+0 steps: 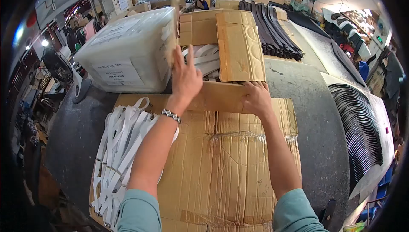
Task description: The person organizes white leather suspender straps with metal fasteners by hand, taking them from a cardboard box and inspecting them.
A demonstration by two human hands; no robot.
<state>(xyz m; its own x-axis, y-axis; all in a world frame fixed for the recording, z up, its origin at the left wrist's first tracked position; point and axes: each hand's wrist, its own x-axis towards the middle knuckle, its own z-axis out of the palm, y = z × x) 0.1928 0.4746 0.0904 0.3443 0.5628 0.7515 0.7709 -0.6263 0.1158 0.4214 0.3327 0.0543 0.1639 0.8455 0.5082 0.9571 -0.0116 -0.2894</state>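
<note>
Across the grey tabletop (306, 117), an open cardboard box (238, 48) is sitting beyond flattened cardboard (238, 164). Left hand (185, 78) is reaching over its near flap (221, 96), fingers (190, 55) spread wide toward white straps (206, 59) inside. Right hand (255, 97) is gripping that flap, fingers curled narrow. More white straps (121, 146) are lying left.

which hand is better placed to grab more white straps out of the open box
Left, probably. The left hand is raised open right beside the white straps in the cardboard box, while the right hand grips the box's near flap.
</note>
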